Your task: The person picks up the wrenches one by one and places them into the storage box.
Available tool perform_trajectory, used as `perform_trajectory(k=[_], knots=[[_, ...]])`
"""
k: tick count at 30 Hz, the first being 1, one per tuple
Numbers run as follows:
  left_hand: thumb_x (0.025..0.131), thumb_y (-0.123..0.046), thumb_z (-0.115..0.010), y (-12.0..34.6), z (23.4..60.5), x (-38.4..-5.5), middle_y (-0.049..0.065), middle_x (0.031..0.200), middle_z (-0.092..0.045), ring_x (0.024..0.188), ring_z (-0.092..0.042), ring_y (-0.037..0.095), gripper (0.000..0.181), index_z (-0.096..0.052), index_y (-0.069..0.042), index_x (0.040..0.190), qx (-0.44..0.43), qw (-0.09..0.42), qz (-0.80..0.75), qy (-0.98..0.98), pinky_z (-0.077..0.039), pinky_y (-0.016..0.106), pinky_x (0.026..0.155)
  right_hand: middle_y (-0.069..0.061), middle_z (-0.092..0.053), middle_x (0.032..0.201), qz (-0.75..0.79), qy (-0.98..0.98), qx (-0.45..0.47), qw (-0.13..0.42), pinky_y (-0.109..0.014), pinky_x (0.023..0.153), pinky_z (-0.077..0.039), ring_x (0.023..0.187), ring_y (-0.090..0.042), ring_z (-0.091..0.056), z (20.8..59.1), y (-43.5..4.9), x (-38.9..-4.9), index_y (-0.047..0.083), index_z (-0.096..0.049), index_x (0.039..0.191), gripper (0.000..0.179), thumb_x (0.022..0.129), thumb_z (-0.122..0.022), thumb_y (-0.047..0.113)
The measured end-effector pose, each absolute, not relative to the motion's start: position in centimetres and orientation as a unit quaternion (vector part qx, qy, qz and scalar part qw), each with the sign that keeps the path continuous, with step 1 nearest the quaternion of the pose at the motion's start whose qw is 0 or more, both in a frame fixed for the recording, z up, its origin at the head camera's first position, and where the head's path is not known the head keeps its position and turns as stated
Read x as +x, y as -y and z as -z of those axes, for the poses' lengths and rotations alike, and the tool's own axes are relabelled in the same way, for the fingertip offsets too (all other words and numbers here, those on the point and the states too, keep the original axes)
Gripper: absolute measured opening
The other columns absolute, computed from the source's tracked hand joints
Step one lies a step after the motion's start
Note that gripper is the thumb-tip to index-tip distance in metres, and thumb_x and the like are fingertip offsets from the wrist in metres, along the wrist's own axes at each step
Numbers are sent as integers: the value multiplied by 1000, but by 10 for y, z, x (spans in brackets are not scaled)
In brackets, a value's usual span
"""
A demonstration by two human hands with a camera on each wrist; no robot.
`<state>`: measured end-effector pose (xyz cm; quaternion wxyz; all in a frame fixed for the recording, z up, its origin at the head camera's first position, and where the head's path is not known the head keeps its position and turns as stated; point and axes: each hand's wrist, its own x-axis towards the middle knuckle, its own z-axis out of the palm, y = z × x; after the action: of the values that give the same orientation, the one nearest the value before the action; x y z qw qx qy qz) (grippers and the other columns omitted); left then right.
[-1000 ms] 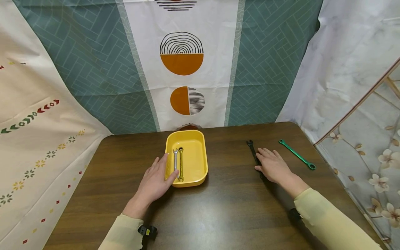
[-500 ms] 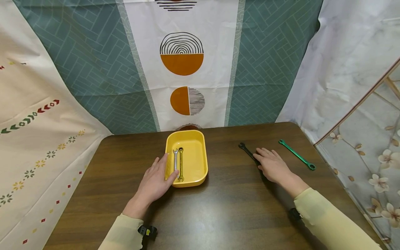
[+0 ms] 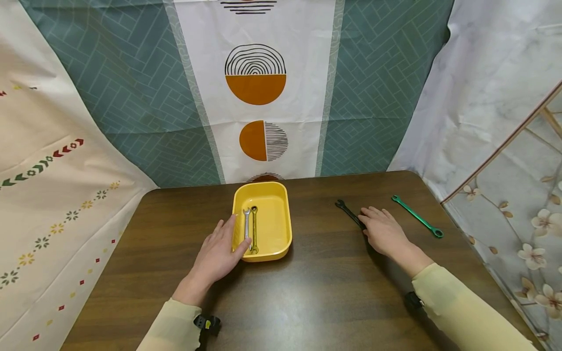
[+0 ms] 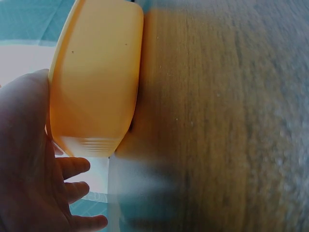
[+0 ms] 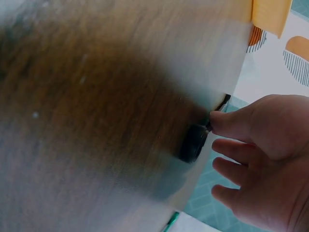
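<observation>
The yellow tray (image 3: 273, 219) holds a silver wrench (image 3: 247, 225) and a gold-toned wrench (image 3: 254, 229) side by side. My left hand (image 3: 218, 256) holds its near-left corner, thumb over the rim and inside; the left wrist view shows the other visible fingers extended beyond the tray's wall (image 4: 99, 72). On the right, my right hand (image 3: 383, 231) pinches a black wrench (image 3: 348, 210) that lies slanted on the table. In the right wrist view the thumb meets its shaft near the thick dark end (image 5: 193, 143); the index finger is hidden there.
A green wrench (image 3: 417, 217) lies on the table to the right of my right hand. The brown wooden table (image 3: 307, 287) has rounded far corners. A patterned cloth (image 3: 303, 146) hangs behind it, with more cloth at both sides.
The black wrench has turned under my right hand, its far end swinging left towards the tray. The right fingers shifted slightly. My left hand and the tray have stayed in place.
</observation>
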<state>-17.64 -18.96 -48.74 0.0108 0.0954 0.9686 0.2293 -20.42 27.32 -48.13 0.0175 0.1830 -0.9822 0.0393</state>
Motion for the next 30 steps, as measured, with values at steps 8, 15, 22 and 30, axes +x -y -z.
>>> perform_trajectory(k=[8, 15, 22, 30], knots=[[110, -65, -52, 189, 486, -176, 21, 178, -31, 166, -20, 46, 96, -19, -4, 176, 99, 10, -227, -969, -26, 74, 126, -29, -62, 151, -31, 982, 181, 34, -66, 122, -39, 145, -48, -55, 481, -275, -204, -9, -70, 138, 39, 100, -73, -1], [110, -65, -53, 190, 487, -177, 20, 179, -30, 166, -20, 45, 96, -19, -5, 176, 95, 12, -227, -969, -26, 73, 126, -28, -68, 143, -45, 985, 159, 46, -64, 119, -43, 135, -46, -64, 481, -276, -205, -10, -74, 129, 35, 96, -77, 1], [110, -60, -57, 189, 488, -177, 19, 179, -30, 167, -19, 44, 94, -19, -5, 176, 92, 12, -233, -968, -25, 73, 126, -25, -74, 134, -56, 986, 144, 66, -62, 117, -46, 126, -45, -70, 481, -274, -207, -6, -80, 118, 26, 94, -80, 3], [110, -58, -59, 189, 487, -177, 20, 179, -30, 167, -19, 45, 93, -19, -5, 176, 91, 14, -233, -968, -25, 73, 126, -22, -77, 125, -60, 986, 137, 76, -61, 116, -47, 117, -45, -73, 484, -276, -212, -3, -81, 110, 17, 94, -82, 6]])
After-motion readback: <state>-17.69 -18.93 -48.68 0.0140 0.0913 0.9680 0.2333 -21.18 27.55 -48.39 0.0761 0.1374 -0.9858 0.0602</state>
